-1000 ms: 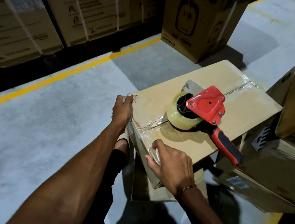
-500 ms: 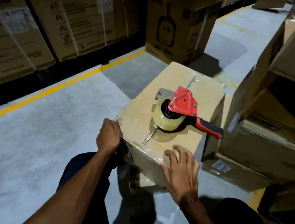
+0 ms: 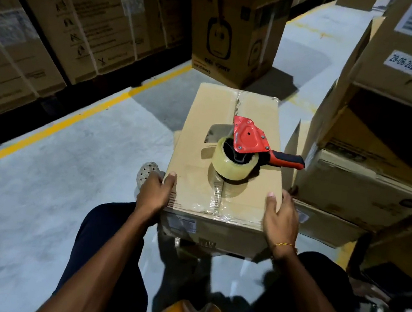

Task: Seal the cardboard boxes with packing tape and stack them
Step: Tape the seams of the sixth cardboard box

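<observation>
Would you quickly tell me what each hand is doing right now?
Left hand: gripping the near left corner of the cardboard box.
Right hand: gripping the box's near right corner.

grey concrete floor (image 3: 33,211) with yellow line (image 3: 72,118), perforated shoe (image 3: 147,174)

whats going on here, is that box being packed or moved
A person grips a taped cardboard box at its near corners, left hand on one side, right hand on the other. A red tape dispenser lies on top of it, over the taped seam. The box looks sealed, so it is probably about to be lifted toward the stacked boxes beside it.
</observation>
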{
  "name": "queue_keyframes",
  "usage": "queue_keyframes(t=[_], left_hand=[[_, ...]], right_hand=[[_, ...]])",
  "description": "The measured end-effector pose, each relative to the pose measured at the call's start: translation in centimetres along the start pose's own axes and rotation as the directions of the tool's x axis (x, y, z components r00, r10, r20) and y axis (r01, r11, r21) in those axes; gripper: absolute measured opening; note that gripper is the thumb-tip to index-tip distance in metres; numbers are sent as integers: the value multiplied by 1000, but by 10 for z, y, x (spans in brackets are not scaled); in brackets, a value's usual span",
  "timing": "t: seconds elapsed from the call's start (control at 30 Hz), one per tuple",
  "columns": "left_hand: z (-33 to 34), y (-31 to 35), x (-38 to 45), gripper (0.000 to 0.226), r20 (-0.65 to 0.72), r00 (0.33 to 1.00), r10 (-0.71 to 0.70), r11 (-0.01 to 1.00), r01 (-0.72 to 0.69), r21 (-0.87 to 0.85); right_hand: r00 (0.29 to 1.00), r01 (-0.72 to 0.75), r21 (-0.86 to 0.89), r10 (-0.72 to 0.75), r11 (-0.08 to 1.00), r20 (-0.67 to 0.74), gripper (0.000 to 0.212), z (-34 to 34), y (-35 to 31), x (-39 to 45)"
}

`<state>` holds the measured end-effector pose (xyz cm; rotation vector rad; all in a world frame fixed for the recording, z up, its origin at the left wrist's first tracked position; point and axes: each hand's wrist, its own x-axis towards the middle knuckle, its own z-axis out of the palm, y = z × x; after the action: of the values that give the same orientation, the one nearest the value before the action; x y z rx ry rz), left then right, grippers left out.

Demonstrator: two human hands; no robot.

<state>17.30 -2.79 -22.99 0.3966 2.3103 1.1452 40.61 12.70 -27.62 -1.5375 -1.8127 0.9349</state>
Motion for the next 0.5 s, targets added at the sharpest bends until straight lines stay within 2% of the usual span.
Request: queue_keyframes(t=[0.07, 0.13, 0.2, 0.27, 0.37, 0.5], left_hand=[[1, 4, 9, 41, 112, 994, 10, 982, 11, -189], [5, -2, 20, 44, 152, 987, 57, 973, -21, -229], [10, -11, 23, 49, 149, 986, 77, 967, -38, -251], [17, -17, 17, 52, 116, 990, 82, 964, -49, -262], [29, -20, 5, 48, -20, 996, 83, 961, -85, -262], [42, -7, 2, 46, -146, 989, 7, 965, -45, -258]], right_hand=[[1000, 14, 15, -14, 1000, 10, 61, 4, 0, -4], [1000, 16, 30, -17, 999, 21, 61, 6, -1, -3], [999, 31, 26, -32, 999, 42, 51, 4, -1, 4], [995, 66, 24, -68, 998, 77, 42, -1, -4, 15], [978, 185, -47, -180, 982, 102, 29, -5, -15, 37], [974, 201, -157, -180, 967, 135, 34, -2, -30, 66]])
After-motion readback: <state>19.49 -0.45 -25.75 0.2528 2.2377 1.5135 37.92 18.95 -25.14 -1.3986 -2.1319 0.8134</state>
